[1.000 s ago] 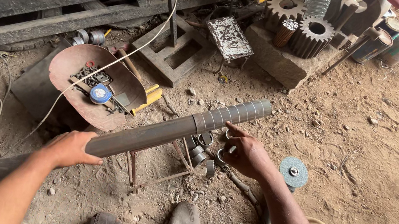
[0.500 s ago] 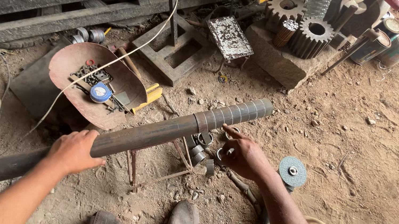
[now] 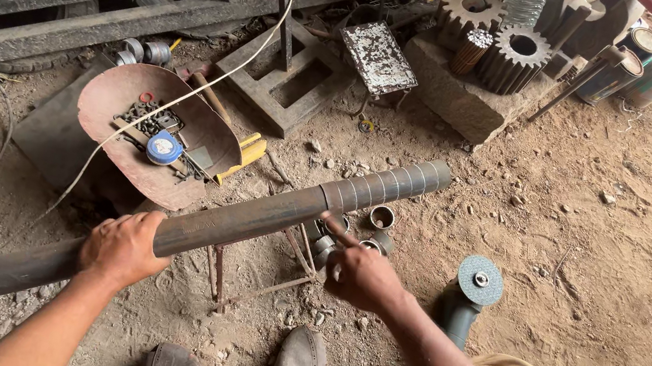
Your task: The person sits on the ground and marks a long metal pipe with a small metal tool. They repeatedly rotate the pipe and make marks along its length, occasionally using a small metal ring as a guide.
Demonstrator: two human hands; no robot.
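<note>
Pipe (image 3: 249, 219) under left hand (image 3: 123, 246), above right hand (image 3: 363, 276).

Left hand (image 3: 123, 244) clenched, right hand (image 3: 364, 273) pointing its forefinger.

free: bare dirt right | blocked: pipe (image 3: 231, 224) across, grinder (image 3: 467, 297), rings (image 3: 380, 217) below

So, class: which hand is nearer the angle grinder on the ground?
Right. The right hand is just left of the angle grinder; the left hand grips the steel pipe, farther left.
</note>
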